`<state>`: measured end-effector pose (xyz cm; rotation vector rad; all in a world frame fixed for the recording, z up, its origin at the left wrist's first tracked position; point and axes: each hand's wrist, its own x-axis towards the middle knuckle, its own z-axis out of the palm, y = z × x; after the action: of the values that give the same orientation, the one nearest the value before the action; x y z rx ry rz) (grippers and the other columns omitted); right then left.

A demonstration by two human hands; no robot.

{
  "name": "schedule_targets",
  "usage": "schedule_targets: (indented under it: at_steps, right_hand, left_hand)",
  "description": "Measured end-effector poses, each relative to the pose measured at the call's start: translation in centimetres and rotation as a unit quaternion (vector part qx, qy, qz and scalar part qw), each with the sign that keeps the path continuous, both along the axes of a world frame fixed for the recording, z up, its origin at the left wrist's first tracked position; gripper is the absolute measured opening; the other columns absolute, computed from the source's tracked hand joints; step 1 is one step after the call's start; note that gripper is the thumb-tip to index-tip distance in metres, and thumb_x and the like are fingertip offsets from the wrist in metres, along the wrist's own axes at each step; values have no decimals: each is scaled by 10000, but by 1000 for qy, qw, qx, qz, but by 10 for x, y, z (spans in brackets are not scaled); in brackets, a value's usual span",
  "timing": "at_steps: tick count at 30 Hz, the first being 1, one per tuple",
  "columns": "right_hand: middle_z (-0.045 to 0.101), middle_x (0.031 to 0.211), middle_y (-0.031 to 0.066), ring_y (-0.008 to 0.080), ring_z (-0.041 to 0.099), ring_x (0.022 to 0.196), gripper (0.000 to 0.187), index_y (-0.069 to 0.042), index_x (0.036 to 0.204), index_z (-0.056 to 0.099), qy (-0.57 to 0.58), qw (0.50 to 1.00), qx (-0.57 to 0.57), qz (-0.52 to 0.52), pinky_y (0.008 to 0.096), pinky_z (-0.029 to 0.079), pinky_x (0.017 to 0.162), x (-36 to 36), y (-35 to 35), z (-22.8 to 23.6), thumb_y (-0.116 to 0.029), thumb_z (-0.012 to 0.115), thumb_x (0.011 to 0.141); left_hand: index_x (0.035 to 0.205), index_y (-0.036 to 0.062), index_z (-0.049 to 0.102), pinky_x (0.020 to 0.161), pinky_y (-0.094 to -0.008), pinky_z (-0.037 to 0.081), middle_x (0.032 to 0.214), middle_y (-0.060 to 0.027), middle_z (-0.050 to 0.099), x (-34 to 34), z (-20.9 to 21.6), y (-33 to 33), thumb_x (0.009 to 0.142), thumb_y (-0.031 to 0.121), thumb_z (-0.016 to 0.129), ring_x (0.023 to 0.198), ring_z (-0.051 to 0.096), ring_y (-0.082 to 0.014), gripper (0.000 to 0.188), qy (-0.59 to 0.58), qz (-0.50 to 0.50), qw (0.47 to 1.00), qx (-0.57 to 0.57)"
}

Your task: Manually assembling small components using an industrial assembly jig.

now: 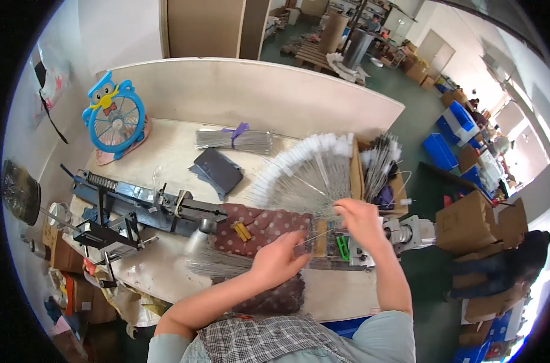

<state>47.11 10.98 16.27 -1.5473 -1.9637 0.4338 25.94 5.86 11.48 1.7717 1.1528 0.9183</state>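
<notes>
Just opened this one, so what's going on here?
A person's right hand seems to pinch a thin wire reaching toward the left hand, whose grip is unclear. Beneath the left hand is a polka-dot cloth; beyond both, white-tipped wires lie fanned out on the bench.

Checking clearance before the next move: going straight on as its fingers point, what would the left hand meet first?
The left hand points toward the tan strip, likely met first; depth is unclear, so it might pass above.

a blue fan (116,121) stands at left, a blue bin (438,152) and perhaps a pallet (313,57) beyond.
</notes>
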Motion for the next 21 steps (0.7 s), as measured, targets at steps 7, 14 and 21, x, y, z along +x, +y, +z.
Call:
schedule_targets:
  at_steps: [7,14,21]
  right_hand:
    - [652,837,117,332,614,756,149,-110,933,656,-60,998,-34,-14,381,492,642,-6,-3,-5,-214,614,835]
    - [659,780,78,273,601,736,159,-139,834,734,-38,989,-105,99,374,482,675,10,8,-16,-268,675,761]
    - [634,723,0,207,550,787,140,-153,766,720,-39,960,21,276,339,465,656,-73,25,-17,-281,680,725]
  left_hand:
    - [792,116,593,576,-372,471,721,-46,553,24,-36,56,720,155,616,661,602,-240,85,210,23,931,297]
    - [967,104,654,737,-394,468,981,-85,609,7,-31,67,759,156,637,895,590,-262,215,257,7,920,294]
    - [995,103,661,669,-332,483,825,-58,647,-71,-54,-31,899,295,566,763,613,-194,234,-218,92,908,-345]
